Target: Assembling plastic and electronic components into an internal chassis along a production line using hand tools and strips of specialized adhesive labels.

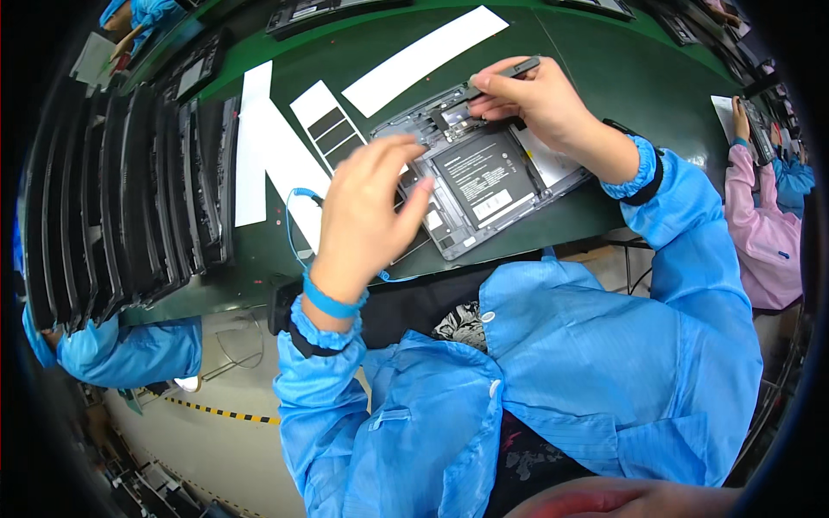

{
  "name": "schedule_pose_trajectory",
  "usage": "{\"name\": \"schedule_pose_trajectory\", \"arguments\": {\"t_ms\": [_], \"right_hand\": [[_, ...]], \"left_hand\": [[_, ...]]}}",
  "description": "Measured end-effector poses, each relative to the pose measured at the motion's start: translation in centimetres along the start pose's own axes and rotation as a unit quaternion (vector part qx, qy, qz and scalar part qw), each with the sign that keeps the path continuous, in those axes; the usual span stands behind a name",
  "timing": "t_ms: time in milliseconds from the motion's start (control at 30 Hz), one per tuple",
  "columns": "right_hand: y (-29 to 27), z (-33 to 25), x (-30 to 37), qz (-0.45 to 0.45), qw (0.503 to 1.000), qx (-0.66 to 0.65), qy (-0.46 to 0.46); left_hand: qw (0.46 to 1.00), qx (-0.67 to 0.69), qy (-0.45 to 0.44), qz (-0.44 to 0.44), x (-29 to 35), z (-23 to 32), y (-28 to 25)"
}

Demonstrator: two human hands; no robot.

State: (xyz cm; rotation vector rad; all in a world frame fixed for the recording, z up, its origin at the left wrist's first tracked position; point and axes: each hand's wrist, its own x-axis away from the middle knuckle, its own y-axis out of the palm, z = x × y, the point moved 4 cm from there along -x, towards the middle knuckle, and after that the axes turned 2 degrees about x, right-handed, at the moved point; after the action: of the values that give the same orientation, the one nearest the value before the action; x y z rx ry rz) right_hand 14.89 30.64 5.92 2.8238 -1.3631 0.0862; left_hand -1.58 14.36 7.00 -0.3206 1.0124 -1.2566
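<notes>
An opened tablet-like device lies tilted on the green table, its inner parts showing. A black, labelled battery fills much of its middle. My left hand hovers over the device's left edge, thumb and fingers apart, with nothing seen in it. At the far edge, my right hand pinches a dark, narrow stick-like piece between thumb and fingers. The curled lower fingers of that hand are close to the device's circuit parts; whether they touch is hard to tell.
A row of upright black casings stands at the left. White strips and a sheet of black rectangular pads lie beyond the device. A blue coiled cord runs near my left wrist. Other people in blue and a person in pink are nearby.
</notes>
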Motion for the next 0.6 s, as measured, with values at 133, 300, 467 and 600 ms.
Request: {"name": "schedule_pose_trajectory", "arguments": {"t_ms": [133, 300, 467, 600], "right_hand": [[0.6, 0.6, 0.1, -0.006, 1.000, -0.005, 0.003], [0.4, 1.1, 0.0, 0.006, 1.000, -0.022, -0.012], [0.2, 1.5, -0.3, -0.001, 1.000, -0.014, -0.013], [0.4, 1.2, -0.2, 0.005, 1.000, -0.002, -0.007]], "left_hand": [[0.996, -0.079, 0.019, -0.041, 0.4, 1.4, 1.4], [0.997, -0.064, -0.006, -0.045, 0.5, 1.2, 2.0], [0.996, -0.077, -0.007, -0.037, 0.4, 1.5, 2.3], [0.994, -0.096, -0.027, -0.037, 0.1, 1.7, 2.6]]}}
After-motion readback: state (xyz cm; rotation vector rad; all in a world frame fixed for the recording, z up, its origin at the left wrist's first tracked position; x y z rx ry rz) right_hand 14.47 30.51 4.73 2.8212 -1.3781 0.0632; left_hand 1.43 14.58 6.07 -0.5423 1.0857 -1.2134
